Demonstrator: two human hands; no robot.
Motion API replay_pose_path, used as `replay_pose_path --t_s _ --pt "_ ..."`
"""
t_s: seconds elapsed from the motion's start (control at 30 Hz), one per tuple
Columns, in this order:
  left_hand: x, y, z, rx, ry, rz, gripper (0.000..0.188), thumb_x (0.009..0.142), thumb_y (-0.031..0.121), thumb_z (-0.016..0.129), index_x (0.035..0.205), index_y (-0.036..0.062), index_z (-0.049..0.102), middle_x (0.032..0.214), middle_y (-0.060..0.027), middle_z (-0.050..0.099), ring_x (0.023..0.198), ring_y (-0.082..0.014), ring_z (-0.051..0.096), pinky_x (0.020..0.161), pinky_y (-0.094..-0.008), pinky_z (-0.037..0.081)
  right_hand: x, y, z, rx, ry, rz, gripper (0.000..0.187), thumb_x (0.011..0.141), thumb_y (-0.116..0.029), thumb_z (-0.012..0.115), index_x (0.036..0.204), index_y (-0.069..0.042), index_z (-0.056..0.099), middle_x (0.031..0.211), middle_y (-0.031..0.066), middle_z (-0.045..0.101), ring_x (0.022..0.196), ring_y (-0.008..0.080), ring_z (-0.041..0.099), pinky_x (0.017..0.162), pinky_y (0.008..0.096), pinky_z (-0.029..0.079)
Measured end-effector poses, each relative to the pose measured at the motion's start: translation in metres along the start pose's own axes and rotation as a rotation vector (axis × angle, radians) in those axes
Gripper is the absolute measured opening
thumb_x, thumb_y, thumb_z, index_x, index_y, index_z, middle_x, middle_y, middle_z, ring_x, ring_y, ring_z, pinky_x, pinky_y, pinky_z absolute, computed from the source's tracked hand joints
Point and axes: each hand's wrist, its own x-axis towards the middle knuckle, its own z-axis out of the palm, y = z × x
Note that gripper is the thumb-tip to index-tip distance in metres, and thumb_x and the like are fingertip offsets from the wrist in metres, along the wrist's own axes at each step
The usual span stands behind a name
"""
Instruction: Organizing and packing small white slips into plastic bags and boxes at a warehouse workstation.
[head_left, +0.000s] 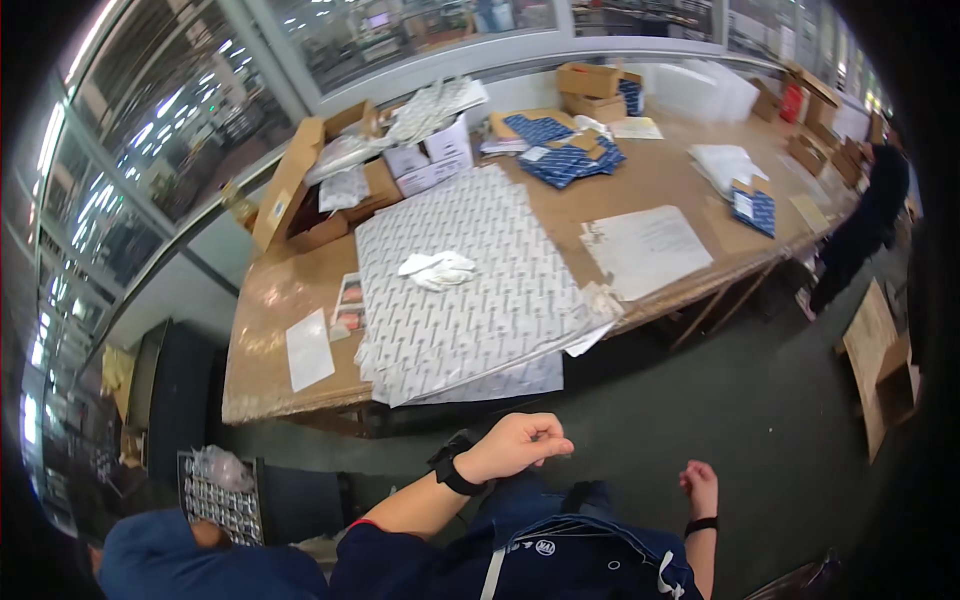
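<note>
My left hand (520,445), with a black band at the wrist, hangs in front of my body just short of the table's near edge. Its fingers are curled in toward the thumb, and I see nothing in them. Lower right, away from the table, my right hand (701,484) is also curled closed and shows nothing held. Nearest the left hand lies a stack of grey-white patterned sheets (480,330), sticking out over the edge. White gloves (437,270) rest crumpled on top of it. Neither hand touches anything on the table.
On the brown table (265,385) are an open cardboard box (290,190), blue patterned packets (570,165) and a flat whitish sheet (645,250). A person in dark clothes (865,225) stands at the far right. Another person's blue sleeve (160,560) is at lower left, beside a metal rack (225,510).
</note>
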Motion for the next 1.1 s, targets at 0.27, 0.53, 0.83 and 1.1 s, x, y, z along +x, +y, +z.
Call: replay_pose_path --t_s 0.27,0.53,0.83,1.1 --pt "-0.067 -0.058 -0.084 0.038 0.602 0.082 0.013 0.082 0.014 0.063 0.077 0.0038 0.056 0.070 0.0016 0.055 0.065 -0.0048 0.048 0.060 -0.0198 0.040 0.031 -0.197 0.189 -0.223 -0.463 -0.438 0.019 0.085 -0.013 0.056 0.102 -0.004 0.055 0.079 0.0010 0.059 0.069 0.0077 0.053 0.063 0.0199 0.042" --pt "-0.111 -0.120 -0.145 0.100 0.800 0.061 0.019 0.083 0.020 0.061 0.079 0.0017 0.061 0.074 -0.0057 0.059 0.071 -0.0141 0.055 0.066 -0.0261 0.043 0.037 -0.277 0.437 -0.836 -0.812 -0.845 0.041 0.075 -0.009 0.064 0.115 -0.007 0.052 0.094 0.0077 0.056 0.074 0.0144 0.054 0.063 0.0253 0.045" --pt "-0.144 -0.145 -0.155 -0.112 0.999 0.082 0.017 0.085 0.019 0.058 0.090 0.0028 0.058 0.081 -0.0062 0.060 0.076 -0.0132 0.057 0.068 -0.0257 0.044 0.089 -0.240 0.631 -1.387 -0.696 -1.132 0.073 0.064 -0.014 0.069 0.130 -0.010 0.039 0.125 0.0258 0.041 0.120 0.0420 0.034 0.101 0.0434 0.029" --pt "-0.146 -0.140 -0.129 -0.147 1.283 0.001 0.019 0.086 0.021 0.057 0.089 0.0024 0.056 0.076 -0.0043 0.059 0.072 -0.0115 0.054 0.066 -0.0259 0.044 0.225 -0.184 0.696 -1.351 -0.873 -1.271 0.037 0.063 -0.004 0.064 0.098 -0.004 0.055 0.089 0.0233 0.060 0.085 0.0390 0.057 0.074 0.0402 0.046"
